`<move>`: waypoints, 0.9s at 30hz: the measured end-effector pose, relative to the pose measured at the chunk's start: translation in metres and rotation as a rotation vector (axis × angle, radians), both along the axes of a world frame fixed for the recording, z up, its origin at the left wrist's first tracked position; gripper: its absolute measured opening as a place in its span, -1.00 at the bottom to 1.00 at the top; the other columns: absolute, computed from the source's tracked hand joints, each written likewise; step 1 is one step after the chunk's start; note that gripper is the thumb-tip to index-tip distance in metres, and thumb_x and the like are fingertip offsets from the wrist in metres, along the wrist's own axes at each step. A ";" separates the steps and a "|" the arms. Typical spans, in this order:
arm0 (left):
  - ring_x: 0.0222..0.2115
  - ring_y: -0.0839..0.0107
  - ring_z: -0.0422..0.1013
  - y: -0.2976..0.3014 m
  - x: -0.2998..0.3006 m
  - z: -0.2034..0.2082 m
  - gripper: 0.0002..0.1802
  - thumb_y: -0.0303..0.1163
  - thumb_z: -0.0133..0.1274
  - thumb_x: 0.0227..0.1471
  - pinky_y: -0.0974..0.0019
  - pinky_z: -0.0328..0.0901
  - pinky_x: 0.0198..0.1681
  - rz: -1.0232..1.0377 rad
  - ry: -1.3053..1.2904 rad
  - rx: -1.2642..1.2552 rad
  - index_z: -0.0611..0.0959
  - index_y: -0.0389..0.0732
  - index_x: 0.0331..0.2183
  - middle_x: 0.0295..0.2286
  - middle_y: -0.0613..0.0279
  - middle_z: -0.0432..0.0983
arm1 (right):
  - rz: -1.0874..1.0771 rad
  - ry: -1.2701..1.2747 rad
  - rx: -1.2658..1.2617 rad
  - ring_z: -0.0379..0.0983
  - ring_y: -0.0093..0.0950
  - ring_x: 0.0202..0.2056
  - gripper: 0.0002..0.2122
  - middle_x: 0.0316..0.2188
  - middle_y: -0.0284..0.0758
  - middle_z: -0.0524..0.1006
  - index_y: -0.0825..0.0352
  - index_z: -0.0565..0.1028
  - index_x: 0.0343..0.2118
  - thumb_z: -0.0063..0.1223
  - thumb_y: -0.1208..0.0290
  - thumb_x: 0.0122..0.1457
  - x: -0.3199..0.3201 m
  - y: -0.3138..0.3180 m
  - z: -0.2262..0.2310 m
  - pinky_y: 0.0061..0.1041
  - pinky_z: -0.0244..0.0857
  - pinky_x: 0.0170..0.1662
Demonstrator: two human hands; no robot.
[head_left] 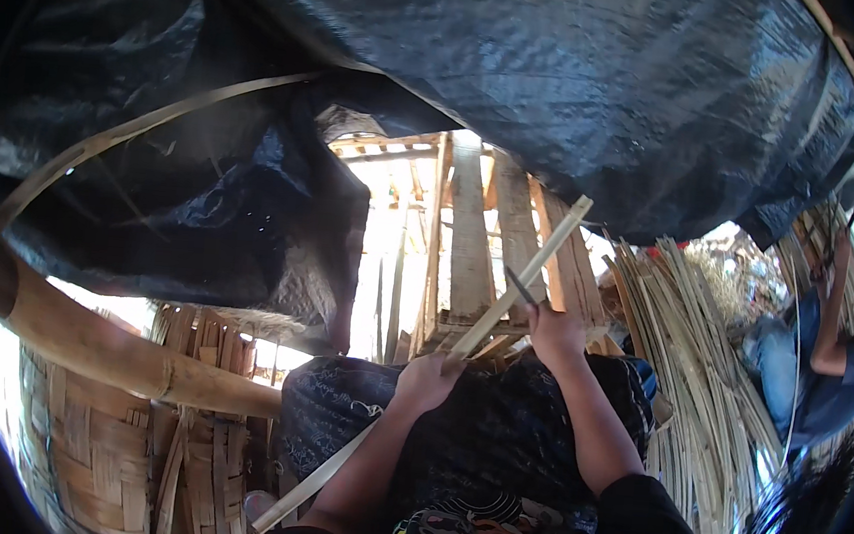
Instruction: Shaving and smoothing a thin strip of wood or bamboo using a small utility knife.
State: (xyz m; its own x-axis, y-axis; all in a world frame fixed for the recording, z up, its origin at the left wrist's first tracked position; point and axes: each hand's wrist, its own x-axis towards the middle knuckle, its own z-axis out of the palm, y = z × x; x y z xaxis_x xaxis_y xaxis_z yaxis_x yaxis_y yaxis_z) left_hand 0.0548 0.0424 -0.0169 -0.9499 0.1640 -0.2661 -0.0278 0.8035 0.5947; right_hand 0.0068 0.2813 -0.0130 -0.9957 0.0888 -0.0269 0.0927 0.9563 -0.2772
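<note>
A long, pale bamboo strip (521, 282) slants across my lap, its far end up to the right and its near end beside my left forearm. My left hand (428, 382) is closed around the strip near its middle. Farther up, my right hand (556, 335) grips a knife; the dark, narrow blade (521, 286) lies against the strip. The knife's handle is hidden inside my fingers. Dark patterned cloth (337, 390) covers my legs beneath both hands.
A thick bamboo pole (129, 354) runs in from the left toward my knee, above woven bamboo panels (97, 442). Many split strips (700, 369) lie stacked at right, beside another person (830, 369). Black plastic sheeting (601, 90) hangs overhead; upright planks (470, 230) stand ahead.
</note>
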 end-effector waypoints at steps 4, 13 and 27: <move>-0.23 -0.11 0.50 0.003 0.005 -0.005 -0.44 0.10 -0.04 0.13 -0.06 0.36 -0.13 0.011 0.072 -0.007 0.61 -0.25 -0.20 -0.35 -0.15 0.59 | 0.022 0.064 0.038 0.57 -0.08 -0.38 -0.59 -0.51 -0.10 0.59 0.27 0.51 -0.28 -0.29 0.02 0.33 0.002 0.001 -0.006 -0.07 0.44 -0.28; -0.11 -0.04 0.41 -0.014 -0.013 0.099 -0.45 -0.07 0.12 0.08 0.05 0.30 -0.02 -0.136 0.440 0.054 0.49 -0.29 -0.04 -0.15 -0.11 0.45 | 0.048 0.273 -0.071 0.52 0.01 -0.51 -0.68 -0.61 -0.07 0.53 0.27 0.40 -0.42 -0.17 0.11 0.30 -0.009 0.010 -0.009 -0.01 0.41 -0.42; -0.08 0.14 0.35 0.081 0.061 0.326 -0.54 -0.15 0.03 0.14 0.02 0.14 0.08 -1.155 0.248 0.605 0.43 -0.33 -0.10 -0.19 -0.05 0.39 | 0.012 0.304 -0.216 0.53 -0.06 -0.51 -0.65 -0.61 -0.14 0.54 0.25 0.42 -0.42 -0.06 0.01 0.24 -0.001 0.020 -0.009 -0.09 0.39 -0.45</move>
State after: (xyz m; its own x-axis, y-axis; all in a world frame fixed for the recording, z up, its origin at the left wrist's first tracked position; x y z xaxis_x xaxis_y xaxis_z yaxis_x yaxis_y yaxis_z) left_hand 0.1154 0.1235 0.3086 -0.1977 0.9353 0.2935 0.6485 -0.0998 0.7547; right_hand 0.0055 0.3008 -0.0218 -0.9621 0.1014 0.2530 -0.0357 0.8733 -0.4860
